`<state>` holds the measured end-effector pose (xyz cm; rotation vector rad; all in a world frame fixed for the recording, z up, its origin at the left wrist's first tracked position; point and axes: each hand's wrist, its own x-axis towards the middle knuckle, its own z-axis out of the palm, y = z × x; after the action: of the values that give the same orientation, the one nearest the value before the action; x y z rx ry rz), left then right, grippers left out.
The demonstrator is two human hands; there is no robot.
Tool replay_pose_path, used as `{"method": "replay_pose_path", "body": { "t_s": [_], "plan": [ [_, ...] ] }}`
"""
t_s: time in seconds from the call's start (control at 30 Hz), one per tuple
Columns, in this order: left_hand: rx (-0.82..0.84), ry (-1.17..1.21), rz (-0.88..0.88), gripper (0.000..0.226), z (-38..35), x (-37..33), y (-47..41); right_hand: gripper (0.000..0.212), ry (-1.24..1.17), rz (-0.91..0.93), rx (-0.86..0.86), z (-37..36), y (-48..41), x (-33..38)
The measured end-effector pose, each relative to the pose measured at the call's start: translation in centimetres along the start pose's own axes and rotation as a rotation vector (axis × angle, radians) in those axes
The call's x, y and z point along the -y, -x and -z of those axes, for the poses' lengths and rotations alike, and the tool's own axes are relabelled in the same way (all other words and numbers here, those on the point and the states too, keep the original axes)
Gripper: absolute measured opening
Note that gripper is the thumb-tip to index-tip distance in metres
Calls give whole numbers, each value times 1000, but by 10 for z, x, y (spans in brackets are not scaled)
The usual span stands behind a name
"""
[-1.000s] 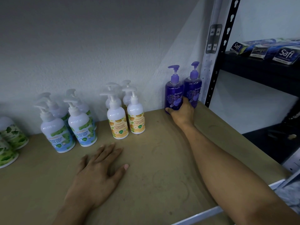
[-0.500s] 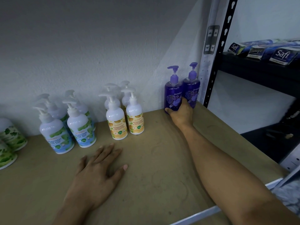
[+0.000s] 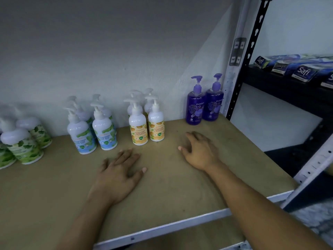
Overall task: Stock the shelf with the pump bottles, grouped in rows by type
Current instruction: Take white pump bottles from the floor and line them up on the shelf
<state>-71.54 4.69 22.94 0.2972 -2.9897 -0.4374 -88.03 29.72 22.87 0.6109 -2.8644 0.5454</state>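
Note:
Two purple pump bottles [image 3: 196,107] stand side by side at the back right of the wooden shelf [image 3: 180,181]. Left of them stand orange-label white pump bottles [image 3: 138,127], then blue-label ones [image 3: 104,130], then green-label ones [image 3: 23,143] at the far left. My right hand [image 3: 200,150] hovers or rests low over the shelf in front of the purple bottles, fingers relaxed, holding nothing. My left hand [image 3: 117,174] lies flat on the shelf board, palm down, in front of the orange-label bottles.
A perforated metal upright [image 3: 250,56] bounds the shelf on the right. Beyond it a dark shelf [image 3: 288,87] carries blue Safi boxes [image 3: 302,73]. A grey wall stands behind the bottles. The shelf's metal front edge [image 3: 180,224] runs below my forearms.
My right hand let go of the front purple bottle and drew back toward me. The left hand stayed flat on the shelf.

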Motion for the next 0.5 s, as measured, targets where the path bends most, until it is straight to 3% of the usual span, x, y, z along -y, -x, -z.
{"method": "replay_pose_path", "body": {
  "t_s": [0.2,0.43,0.5],
  "plan": [
    [-15,-23,20,61,7,-9,21,70,74,75,151,29,83,1],
    [86,-40,-68,68,3,-53,83,89,110,118,159,59,196,-24],
    [103,-26,-104,79,-3,-75,107,80,105,124,157,71,237,-34]
  ]
}}
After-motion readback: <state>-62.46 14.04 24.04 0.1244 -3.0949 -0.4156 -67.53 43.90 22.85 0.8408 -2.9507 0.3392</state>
